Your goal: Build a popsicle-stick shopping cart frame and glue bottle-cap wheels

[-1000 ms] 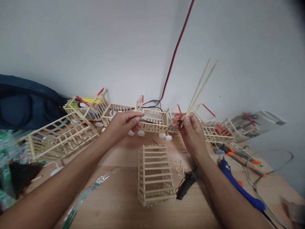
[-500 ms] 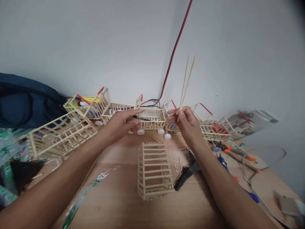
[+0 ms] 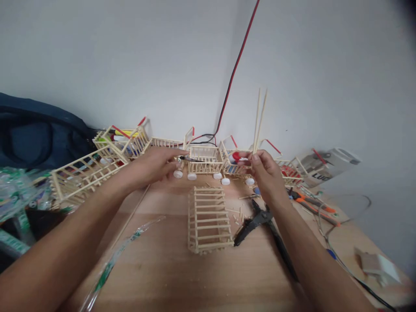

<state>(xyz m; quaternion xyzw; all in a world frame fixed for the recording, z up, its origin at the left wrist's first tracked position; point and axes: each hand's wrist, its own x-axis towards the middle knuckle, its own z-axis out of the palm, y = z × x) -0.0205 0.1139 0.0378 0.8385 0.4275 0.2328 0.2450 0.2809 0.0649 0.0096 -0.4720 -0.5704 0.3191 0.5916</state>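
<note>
My left hand [image 3: 156, 167] reaches over the table with its index finger stretched out and the fingers apart. It holds nothing that I can see. Just past its fingertips is a small wooden-stick cart [image 3: 205, 167] on white round wheels, with a dark pen-like tool [image 3: 195, 160] lying across it. My right hand [image 3: 264, 169] pinches two thin wooden sticks [image 3: 261, 119] near their lower ends, so they stand up against the wall. Below and between the hands rests a slatted stick frame [image 3: 212, 221], without wheels.
More stick carts with red handles stand along the wall, one loaded cart [image 3: 121, 141] at the left. Black pliers [image 3: 258, 219] lie beside small stick offcuts [image 3: 238, 214]. Orange-handled pliers [image 3: 315, 206], a cable [image 3: 344, 255], a plastic wrapper strip [image 3: 120, 255] and a dark blue bag [image 3: 35, 134] surround the workspace.
My right hand has shifted a little to the right, and the two sticks stand more upright. My left hand has drawn slightly left from the cart. The view has shifted somewhat.
</note>
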